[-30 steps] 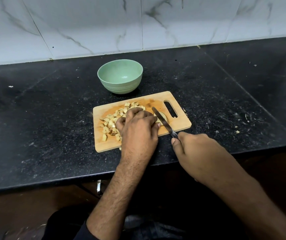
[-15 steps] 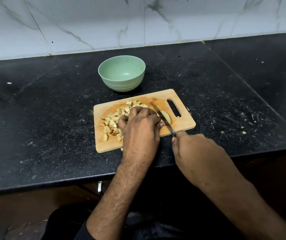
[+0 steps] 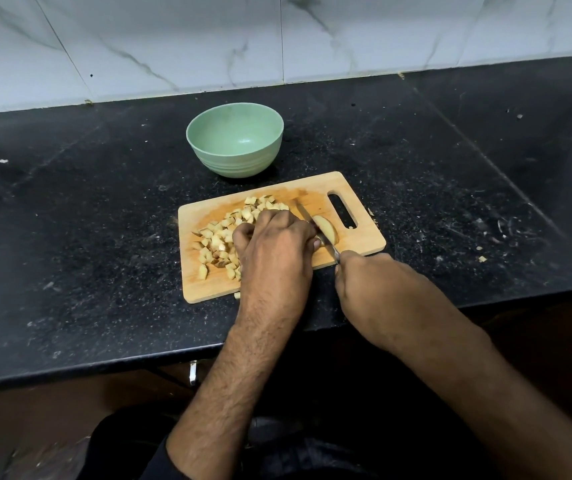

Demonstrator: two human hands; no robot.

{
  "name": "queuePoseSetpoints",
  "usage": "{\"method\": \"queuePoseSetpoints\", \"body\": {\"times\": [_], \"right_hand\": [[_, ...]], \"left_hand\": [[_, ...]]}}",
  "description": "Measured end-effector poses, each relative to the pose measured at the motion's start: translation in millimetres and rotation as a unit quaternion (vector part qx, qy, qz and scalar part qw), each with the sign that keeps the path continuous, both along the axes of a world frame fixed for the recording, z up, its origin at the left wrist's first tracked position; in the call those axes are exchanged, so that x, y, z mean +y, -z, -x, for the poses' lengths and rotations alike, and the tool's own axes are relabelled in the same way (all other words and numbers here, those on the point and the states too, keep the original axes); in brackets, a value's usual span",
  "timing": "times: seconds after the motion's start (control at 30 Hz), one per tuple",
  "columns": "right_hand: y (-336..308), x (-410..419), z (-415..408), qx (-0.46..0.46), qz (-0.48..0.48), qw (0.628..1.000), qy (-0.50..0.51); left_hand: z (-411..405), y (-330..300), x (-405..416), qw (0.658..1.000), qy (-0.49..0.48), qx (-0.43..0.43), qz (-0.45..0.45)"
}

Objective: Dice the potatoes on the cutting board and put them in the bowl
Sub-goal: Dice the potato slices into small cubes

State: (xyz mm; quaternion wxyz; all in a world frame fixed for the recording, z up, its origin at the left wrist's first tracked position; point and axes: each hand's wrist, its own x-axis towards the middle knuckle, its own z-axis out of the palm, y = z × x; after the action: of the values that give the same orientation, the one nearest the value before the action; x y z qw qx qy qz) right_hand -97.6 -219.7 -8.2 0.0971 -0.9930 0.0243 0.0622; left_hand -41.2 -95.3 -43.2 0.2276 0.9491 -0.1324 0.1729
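On the black speckled stone worktop lies a pale rectangular wooden cutting board with a slotted handle at its right end, and everything else is placed from it. Behind the board's left half, just apart from its far edge, stands a mint-green round bowl, upright and holding no potato. Across the board's left and middle spreads a heap of small yellowish potato dice, with one stray piece off the near edge. Over the board's centre the left hand is curled knuckles-up beside the dice, its fingertips pressed down by the uncut potato piece; what the grip encloses cannot be told. A narrow steel knife slants across that piece, left of the handle slot. Off the board's near right corner, the right hand grips the knife's handle.
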Motion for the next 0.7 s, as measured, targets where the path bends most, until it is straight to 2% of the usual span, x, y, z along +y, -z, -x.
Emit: {"method": "queuePoseSetpoints", "body": {"times": [0.23, 0.57, 0.7], "right_hand": [[-8.8, -17.6, 33.7, 0.045, -0.047, 0.998, -0.011], [-24.2, -23.7, 64.0, 0.038, -0.041, 0.998, 0.023], [-25.6, -16.3, 56.3, -0.009, -0.038, 0.999, 0.025]], "left_hand": [[1.5, -0.4, 0.9, 1.000, -0.010, -0.001, 0.024], [2.6, 2.2, 2.7, 0.999, -0.006, -0.012, 0.047], [2.2, 3.0, 4.2, 0.998, -0.009, -0.012, 0.059]]}}
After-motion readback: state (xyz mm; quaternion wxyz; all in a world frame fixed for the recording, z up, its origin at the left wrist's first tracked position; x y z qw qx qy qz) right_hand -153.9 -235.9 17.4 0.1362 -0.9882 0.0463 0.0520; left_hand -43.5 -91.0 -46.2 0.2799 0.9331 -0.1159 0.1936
